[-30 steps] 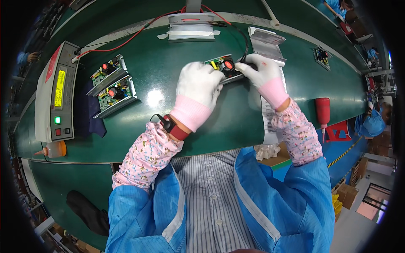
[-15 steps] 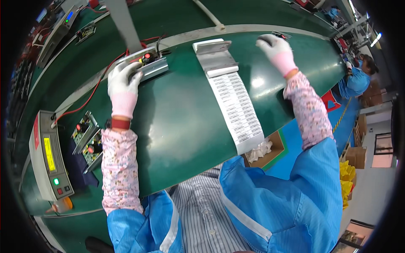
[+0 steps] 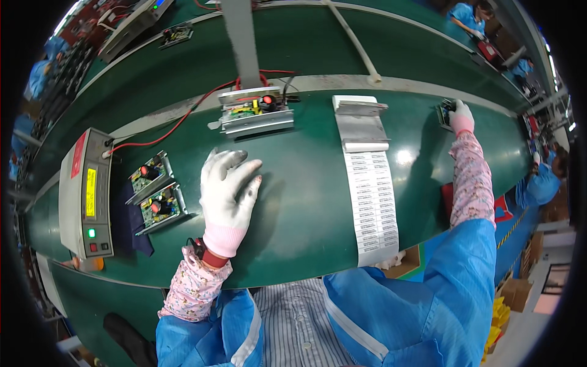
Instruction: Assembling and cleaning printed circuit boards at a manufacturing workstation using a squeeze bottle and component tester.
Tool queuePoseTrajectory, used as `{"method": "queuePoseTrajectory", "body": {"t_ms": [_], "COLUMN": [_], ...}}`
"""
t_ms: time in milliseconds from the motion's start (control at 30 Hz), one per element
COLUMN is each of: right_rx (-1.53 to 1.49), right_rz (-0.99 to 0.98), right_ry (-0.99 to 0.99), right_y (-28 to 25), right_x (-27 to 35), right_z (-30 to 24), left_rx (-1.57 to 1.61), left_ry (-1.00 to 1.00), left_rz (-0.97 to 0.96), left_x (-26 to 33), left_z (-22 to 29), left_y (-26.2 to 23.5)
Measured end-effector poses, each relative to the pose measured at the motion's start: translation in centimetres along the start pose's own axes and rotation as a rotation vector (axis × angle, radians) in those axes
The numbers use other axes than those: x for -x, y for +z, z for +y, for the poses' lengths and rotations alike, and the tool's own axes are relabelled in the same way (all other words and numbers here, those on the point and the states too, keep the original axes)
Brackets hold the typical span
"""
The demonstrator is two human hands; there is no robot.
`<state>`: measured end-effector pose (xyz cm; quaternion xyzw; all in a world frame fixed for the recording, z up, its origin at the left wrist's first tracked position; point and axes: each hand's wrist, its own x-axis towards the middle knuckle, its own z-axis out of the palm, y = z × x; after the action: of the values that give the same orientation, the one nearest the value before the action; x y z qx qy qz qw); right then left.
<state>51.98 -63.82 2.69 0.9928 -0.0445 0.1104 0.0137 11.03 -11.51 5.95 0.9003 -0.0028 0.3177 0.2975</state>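
My left hand [image 3: 229, 186], in a white glove, hovers over the green bench with its fingers apart and nothing in them. Just beyond it, a circuit board in a metal frame [image 3: 255, 113] sits at the foot of a grey post, with red and black wires beside it. My right hand [image 3: 463, 117], gloved too, reaches to the far right and has its fingers on a small circuit board [image 3: 446, 114], partly hidden by the hand. Between my hands lies a strip of white labels [image 3: 372, 202], running out from under a grey metal holder [image 3: 362, 127].
A tester with a lit yellow display [image 3: 90, 189] stands at the left. Beside it, two circuit boards [image 3: 160, 205] lie partly over a dark cloth [image 3: 140, 235]. A white rod [image 3: 351, 40] crosses the raised back surface. A cardboard box [image 3: 405, 264] sits below the front edge; other people work farther off.
My left hand has left the framed circuit board and drawn back toward me. My right hand has reached onto the small board at the far right. The whole view has shifted.
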Motion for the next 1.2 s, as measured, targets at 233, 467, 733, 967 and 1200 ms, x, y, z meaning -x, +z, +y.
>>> {"method": "queuePoseTrajectory", "body": {"t_ms": [233, 467, 733, 967, 1200], "right_rx": [-1.213, -2.367, -2.315, -2.159, -2.170], "right_rz": [0.038, -1.066, -1.068, -1.174, -1.132], "right_ry": [0.090, 0.435, 0.929, 0.756, 0.152], "right_y": [-8.9, -12.1, -8.9, -10.6, -12.2], "right_x": [7.8, 26.7, 35.6, 38.2, 38.9], "right_z": [-8.1, -21.5, -27.5, -25.4, -20.4], "left_rx": [0.041, 0.045, -0.328, -0.807, -0.832], "left_ry": [-0.032, -0.064, -0.020, -0.331, -0.375], "left_rz": [0.003, 0.079, 0.682, 0.913, 0.830], "left_x": [1.4, 2.6, 5.4, 9.7, 9.9], "left_z": [-0.3, -0.4, -5.8, -13.3, -14.9], "left_y": [-1.8, -2.8, -12.7, -20.7, -20.6]}}
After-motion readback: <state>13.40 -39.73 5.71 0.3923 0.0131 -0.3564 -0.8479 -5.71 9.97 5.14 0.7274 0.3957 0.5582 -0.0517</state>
